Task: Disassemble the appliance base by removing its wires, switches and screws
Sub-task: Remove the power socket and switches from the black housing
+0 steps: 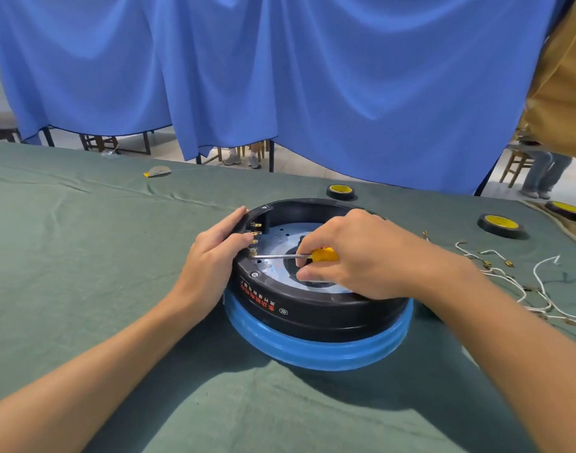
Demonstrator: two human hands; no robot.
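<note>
**Head view.** One appliance base (316, 308) sat on the green cloth (84, 256) under both hands. The left hand (214, 253) curled its fingers over the rim and gripped it. The right hand (355, 253) was clamped round one yellow-handled screwdriver (280, 256). Its shaft lay level, running leftward from the right fingers to the switch terminals (255, 237), just beside the left fingertips, so the left hand was nearer. Two rim screws (254, 274) showed. Tangled wires (509, 279), too knotted to count, lay right of the right fingers, with three tape rolls (499, 223) beyond.

Both forearms reach forward; the left hand (214, 253) curls over the rim of the appliance base (313, 317), and the right hand (355, 256) grips a screwdriver (326, 254).
</note>
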